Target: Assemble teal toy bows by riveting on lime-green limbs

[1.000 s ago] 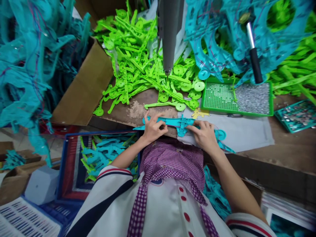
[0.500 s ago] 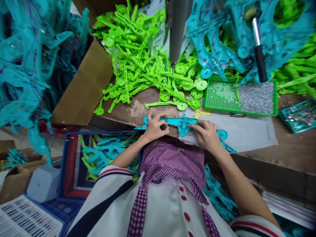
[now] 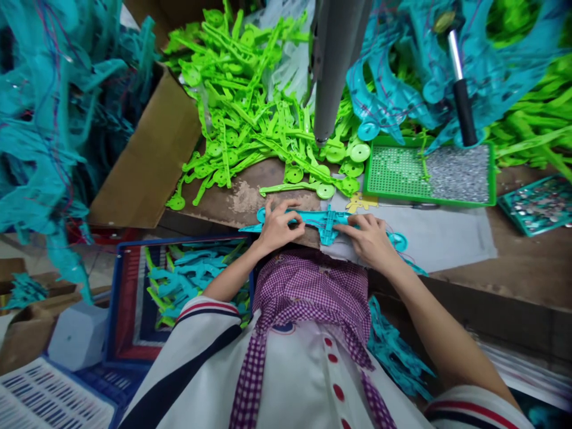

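A turquoise-blue plastic part (image 3: 329,225) with ribs and a crosspiece lies across the front edge of the bench, thin wires along it. My left hand (image 3: 280,226) is closed over its left portion, thumb and forefinger curled together in a pinch. With fingers bent, my right hand (image 3: 367,237) grips the part just right of the crosspiece. Whether either fingertip pinches a wire is too small to tell. To the right of my right hand, a round blue end (image 3: 397,241) with loose wire shows on a grey-white cloth (image 3: 451,238).
Lime-green plastic parts (image 3: 250,119) are heaped behind. A grey cylindrical tool (image 3: 335,77) hangs above them. A green tray (image 3: 367,187) of small metal pieces stands right, near a hammer (image 3: 463,107) on blue parts. A blue crate (image 3: 117,298) and cardboard box (image 3: 147,155) sit left.
The grey tool appears larger and lower in view, its tip shifted slightly right. Both hands stay on the blue part; my right hand has shifted slightly left in view.
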A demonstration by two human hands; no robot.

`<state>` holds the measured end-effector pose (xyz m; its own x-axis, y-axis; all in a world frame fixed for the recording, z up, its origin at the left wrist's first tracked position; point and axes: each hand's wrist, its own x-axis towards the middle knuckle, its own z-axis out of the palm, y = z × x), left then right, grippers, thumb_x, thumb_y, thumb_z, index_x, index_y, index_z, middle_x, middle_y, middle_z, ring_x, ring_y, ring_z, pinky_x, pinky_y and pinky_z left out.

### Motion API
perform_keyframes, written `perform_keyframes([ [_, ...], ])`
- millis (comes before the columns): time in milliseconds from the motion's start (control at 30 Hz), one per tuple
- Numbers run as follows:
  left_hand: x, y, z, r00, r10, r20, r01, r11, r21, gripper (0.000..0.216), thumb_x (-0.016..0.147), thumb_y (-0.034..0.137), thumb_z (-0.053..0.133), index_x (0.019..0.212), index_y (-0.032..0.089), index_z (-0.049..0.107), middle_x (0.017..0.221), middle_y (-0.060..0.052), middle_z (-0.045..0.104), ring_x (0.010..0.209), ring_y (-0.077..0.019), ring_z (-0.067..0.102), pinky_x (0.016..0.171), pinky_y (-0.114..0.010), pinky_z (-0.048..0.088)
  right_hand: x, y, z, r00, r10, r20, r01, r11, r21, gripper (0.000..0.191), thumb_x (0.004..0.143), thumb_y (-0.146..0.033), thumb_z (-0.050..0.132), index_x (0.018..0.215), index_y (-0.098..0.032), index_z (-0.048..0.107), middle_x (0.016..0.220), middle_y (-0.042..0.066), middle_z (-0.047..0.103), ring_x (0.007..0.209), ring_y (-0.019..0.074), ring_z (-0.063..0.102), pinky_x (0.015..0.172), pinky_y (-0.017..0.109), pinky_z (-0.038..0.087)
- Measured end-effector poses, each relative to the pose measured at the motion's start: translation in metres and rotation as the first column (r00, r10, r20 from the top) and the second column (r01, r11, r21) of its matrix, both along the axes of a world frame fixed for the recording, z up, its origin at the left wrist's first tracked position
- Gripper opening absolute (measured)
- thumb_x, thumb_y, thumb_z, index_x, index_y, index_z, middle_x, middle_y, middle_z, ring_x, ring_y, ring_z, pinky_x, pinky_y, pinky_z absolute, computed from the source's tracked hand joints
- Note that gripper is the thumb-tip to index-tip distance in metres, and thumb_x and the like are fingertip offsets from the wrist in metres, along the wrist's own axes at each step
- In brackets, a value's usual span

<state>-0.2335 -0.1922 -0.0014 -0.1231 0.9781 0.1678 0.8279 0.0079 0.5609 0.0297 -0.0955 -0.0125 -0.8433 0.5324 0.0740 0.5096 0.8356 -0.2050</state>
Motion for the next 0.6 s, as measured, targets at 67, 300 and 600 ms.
perform_keyframes([
  [67, 0.0004, -0.0001, 0.0011, 1.0, -0.006, 0.012, 0.006, 1.0, -0.024, 0.007, 0.083, 0.026, 0.071, 0.078, 0.023, 0.07, 0.129, -0.006, 0.069, 0.122, -0.0259, 0.064, 0.126, -0.063, 0.012, 0.0016, -0.0006, -0.0012, 1.0, 0.014, -0.009, -0.014, 1.0, -0.013, 0.044, 0.094, -0.012, 0.05, 0.126, -0.035, 0.07, 0.116, 0.009, 0.063, 0.103, 0.0268, 0.047, 0.081, 0.04, 0.029],
  [300, -0.0014, 0.0025, 0.002, 0.998, -0.05, 0.03, 0.052, 0.997, -0.059, 0.004, 0.082, 0.024, 0.072, 0.079, 0.023, 0.07, 0.129, -0.005, 0.068, 0.122, -0.0258, 0.064, 0.126, -0.062, 0.015, 0.0012, -0.0014, -0.0031, 0.994, -0.067, -0.081, 0.06, 0.995, -0.085, 0.039, 0.1, -0.021, 0.043, 0.13, -0.029, 0.067, 0.115, 0.012, 0.063, 0.103, 0.0271, 0.048, 0.079, 0.039, 0.033],
  [600, -0.0021, 0.0048, -0.0034, 1.0, -0.013, 0.025, 0.013, 0.999, -0.035, 0.006, 0.08, 0.02, 0.072, 0.076, 0.022, 0.068, 0.127, -0.005, 0.069, 0.121, -0.0261, 0.064, 0.121, -0.059, 0.03, 0.0065, 0.0064, -0.004, 0.995, 0.005, -0.096, -0.02, 0.987, -0.157, 0.043, 0.098, -0.019, 0.045, 0.128, -0.036, 0.07, 0.114, 0.01, 0.061, 0.103, 0.0262, 0.049, 0.081, 0.039, 0.033],
])
